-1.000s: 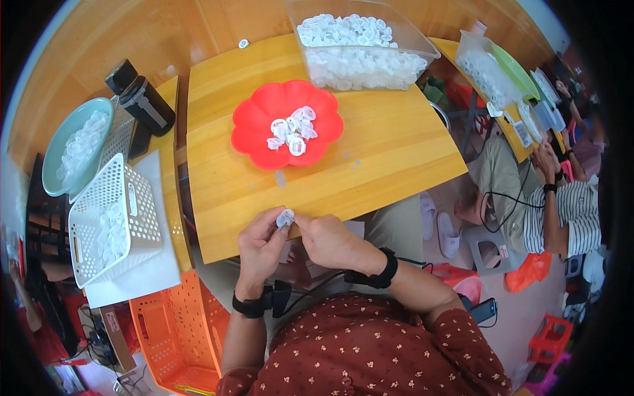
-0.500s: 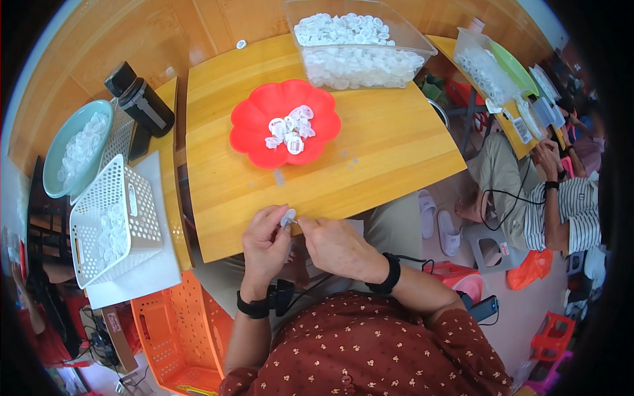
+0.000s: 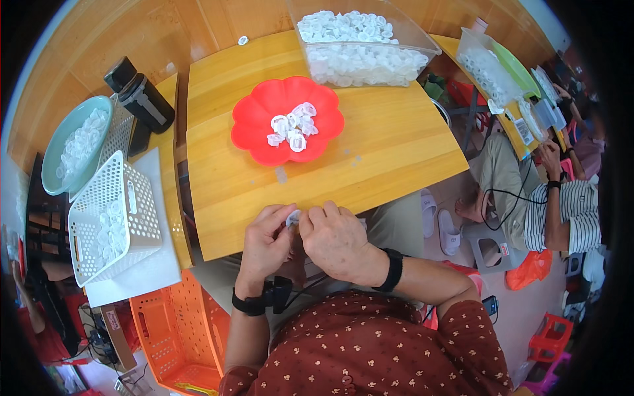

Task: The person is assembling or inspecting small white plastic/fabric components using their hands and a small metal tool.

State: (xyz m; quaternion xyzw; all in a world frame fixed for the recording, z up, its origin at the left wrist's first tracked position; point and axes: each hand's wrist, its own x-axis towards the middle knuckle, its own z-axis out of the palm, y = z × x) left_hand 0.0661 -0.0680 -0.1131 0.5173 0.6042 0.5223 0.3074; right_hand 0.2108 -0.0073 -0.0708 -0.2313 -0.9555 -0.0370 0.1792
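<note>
Just off the front edge of the wooden table, my left hand [image 3: 264, 239] pinches a small round white plastic piece [image 3: 292, 218] between thumb and fingers. My right hand [image 3: 337, 241] is closed, its curled fingers up against that piece. What it grips, if anything, is hidden behind its knuckles. Farther back on the table [image 3: 383, 138], a red flower-shaped bowl [image 3: 254, 142] holds several similar white pieces [image 3: 297, 140].
A clear tub [image 3: 370, 66] heaped with white pieces stands at the back. To the left are a white perforated basket [image 3: 145, 221], a teal basin [image 3: 49, 171] and a black bottle [image 3: 148, 105]. An orange crate [image 3: 158, 323] sits below. Another person [image 3: 561, 211] works at the right.
My right hand has turned so its knuckles face up, and its fingers have closed in on the white piece. A thin metal tip seen between the hands earlier is now hidden.
</note>
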